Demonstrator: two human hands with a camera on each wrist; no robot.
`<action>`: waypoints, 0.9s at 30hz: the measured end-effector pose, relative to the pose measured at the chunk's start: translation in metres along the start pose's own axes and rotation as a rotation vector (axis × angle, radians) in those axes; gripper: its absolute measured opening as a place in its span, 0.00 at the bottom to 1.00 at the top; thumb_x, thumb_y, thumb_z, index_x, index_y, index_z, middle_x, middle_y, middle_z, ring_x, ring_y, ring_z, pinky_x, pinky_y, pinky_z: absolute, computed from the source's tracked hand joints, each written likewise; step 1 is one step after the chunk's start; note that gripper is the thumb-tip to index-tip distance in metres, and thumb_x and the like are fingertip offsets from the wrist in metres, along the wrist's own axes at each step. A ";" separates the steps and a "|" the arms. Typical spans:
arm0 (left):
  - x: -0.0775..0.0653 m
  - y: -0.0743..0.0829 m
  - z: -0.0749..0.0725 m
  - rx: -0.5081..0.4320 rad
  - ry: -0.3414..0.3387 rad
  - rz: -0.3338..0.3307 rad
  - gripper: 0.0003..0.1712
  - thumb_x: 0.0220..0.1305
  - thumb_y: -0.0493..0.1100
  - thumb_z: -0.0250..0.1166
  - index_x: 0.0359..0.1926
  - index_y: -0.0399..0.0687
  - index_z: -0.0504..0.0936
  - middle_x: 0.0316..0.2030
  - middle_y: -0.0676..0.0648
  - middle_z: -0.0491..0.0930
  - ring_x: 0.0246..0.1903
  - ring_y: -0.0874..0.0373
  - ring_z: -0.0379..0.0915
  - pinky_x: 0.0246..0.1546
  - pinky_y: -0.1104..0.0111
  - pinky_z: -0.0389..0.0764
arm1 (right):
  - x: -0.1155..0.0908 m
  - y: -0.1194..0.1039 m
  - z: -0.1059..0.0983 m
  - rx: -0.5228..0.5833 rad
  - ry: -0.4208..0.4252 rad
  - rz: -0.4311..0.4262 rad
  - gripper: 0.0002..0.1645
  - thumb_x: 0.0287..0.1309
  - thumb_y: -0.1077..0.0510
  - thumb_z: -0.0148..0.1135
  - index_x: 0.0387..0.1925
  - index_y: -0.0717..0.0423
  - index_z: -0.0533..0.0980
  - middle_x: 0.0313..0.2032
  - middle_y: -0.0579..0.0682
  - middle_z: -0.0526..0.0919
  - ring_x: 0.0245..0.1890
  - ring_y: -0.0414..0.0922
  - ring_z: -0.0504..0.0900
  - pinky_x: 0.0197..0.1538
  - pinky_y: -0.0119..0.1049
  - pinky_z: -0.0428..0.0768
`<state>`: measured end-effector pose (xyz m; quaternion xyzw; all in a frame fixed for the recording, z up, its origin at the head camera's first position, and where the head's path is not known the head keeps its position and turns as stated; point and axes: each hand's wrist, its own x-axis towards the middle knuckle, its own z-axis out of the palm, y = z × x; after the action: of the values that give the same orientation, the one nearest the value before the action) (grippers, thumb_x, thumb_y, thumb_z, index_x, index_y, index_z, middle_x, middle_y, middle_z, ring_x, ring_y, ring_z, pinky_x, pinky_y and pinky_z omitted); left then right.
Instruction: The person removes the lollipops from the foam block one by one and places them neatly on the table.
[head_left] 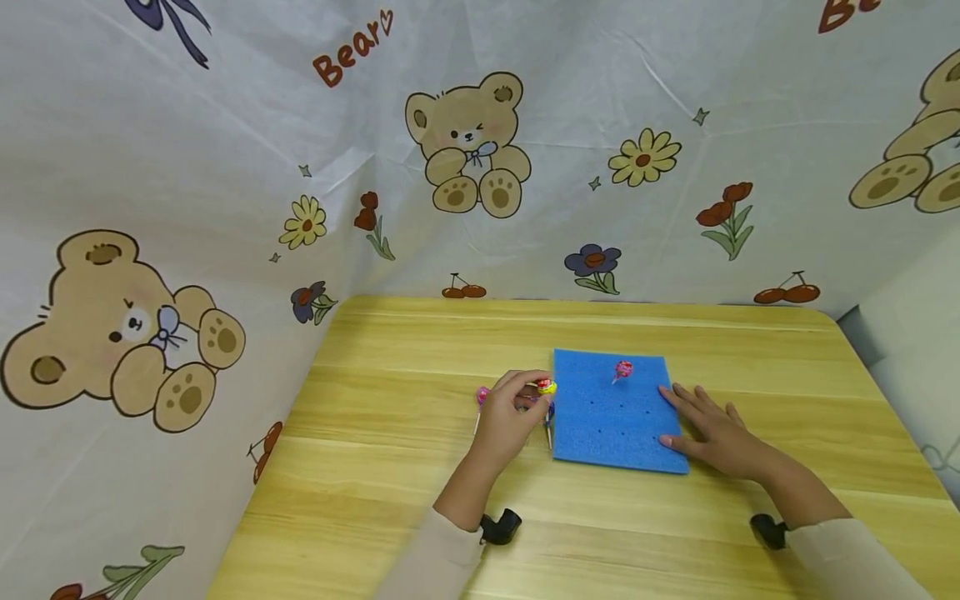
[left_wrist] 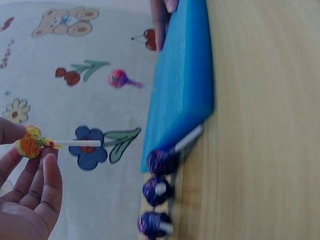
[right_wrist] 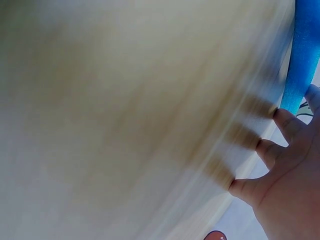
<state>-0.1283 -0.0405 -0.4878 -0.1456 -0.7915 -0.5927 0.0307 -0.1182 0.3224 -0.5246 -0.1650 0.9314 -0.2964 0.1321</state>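
My left hand (head_left: 501, 425) pinches a yellow-wrapped lollipop (left_wrist: 29, 142) by its candy head, just past the left edge of a blue foam board (head_left: 600, 437). In the left wrist view its white stick points away from the fingers toward the board. A pink-red lollipop (head_left: 623, 369) stands upright in the board near the far side. Rows of small holes mark the board's top. My right hand (head_left: 716, 437) rests at the board's right edge, fingers spread and extended, with thumb and a fingertip on the foam.
Several purple-wrapped lollipops (left_wrist: 157, 191) lie on the wooden table (head_left: 637, 533) along the board's left side, partly hidden by the left hand in the head view. A pink lollipop (head_left: 482, 395) lies farther left. Behind the table hangs a bear-print cloth (head_left: 555, 167).
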 end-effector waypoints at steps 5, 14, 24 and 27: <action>-0.005 -0.007 -0.023 0.012 0.061 -0.059 0.19 0.67 0.40 0.68 0.58 0.56 0.81 0.51 0.51 0.81 0.45 0.58 0.79 0.44 0.70 0.84 | 0.000 -0.003 -0.001 -0.004 0.001 -0.001 0.50 0.68 0.41 0.62 0.81 0.46 0.48 0.78 0.68 0.47 0.75 0.77 0.38 0.65 0.84 0.31; -0.008 -0.025 -0.054 -0.015 0.138 -0.185 0.17 0.68 0.44 0.67 0.56 0.53 0.82 0.50 0.51 0.81 0.46 0.56 0.80 0.44 0.68 0.84 | 0.000 -0.004 -0.002 0.006 -0.005 0.000 0.51 0.68 0.42 0.62 0.81 0.47 0.47 0.78 0.68 0.46 0.75 0.78 0.37 0.65 0.83 0.28; -0.006 -0.047 -0.072 0.008 0.217 -0.349 0.19 0.65 0.45 0.70 0.57 0.50 0.84 0.52 0.50 0.82 0.46 0.55 0.81 0.41 0.64 0.85 | 0.000 -0.004 -0.002 0.015 -0.008 0.010 0.51 0.68 0.41 0.61 0.81 0.47 0.47 0.79 0.68 0.46 0.76 0.77 0.36 0.65 0.82 0.27; -0.005 -0.054 -0.076 0.040 0.217 -0.396 0.18 0.64 0.47 0.72 0.54 0.52 0.85 0.50 0.50 0.84 0.44 0.55 0.81 0.38 0.64 0.84 | 0.000 -0.005 -0.002 0.016 -0.009 0.009 0.51 0.68 0.41 0.62 0.81 0.47 0.47 0.78 0.68 0.46 0.75 0.77 0.37 0.65 0.82 0.28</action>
<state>-0.1475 -0.1272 -0.5165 0.0776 -0.8083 -0.5837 0.0017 -0.1176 0.3200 -0.5198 -0.1609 0.9291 -0.3027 0.1388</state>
